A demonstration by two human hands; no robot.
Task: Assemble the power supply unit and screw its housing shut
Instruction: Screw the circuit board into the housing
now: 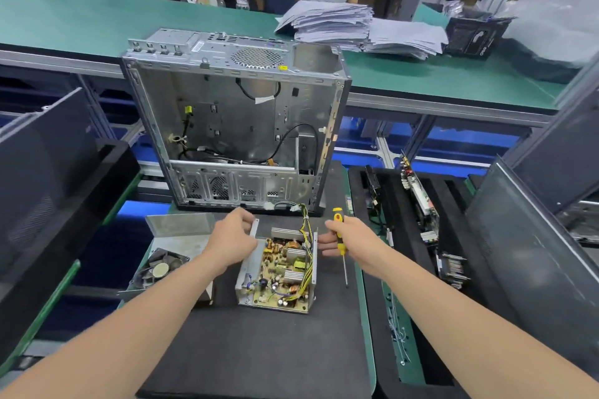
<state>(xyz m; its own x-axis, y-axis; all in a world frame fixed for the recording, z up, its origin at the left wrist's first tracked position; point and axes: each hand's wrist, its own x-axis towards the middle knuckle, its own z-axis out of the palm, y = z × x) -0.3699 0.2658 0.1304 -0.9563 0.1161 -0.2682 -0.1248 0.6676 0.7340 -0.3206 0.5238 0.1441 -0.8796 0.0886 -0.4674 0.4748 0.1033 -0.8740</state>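
In the lower centre of the frame, the open power supply unit (278, 272) sits on a black mat (259, 350) below the computer case (233, 120). The left hand (231, 238) grips its left wall; the right hand (351, 238) clasps a yellow screwdriver (341, 247) beside its right wall.

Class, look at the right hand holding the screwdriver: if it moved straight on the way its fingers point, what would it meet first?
Probably the power supply housing: its right wall stands just beyond the fingertips of the right hand, though depth is unclear.
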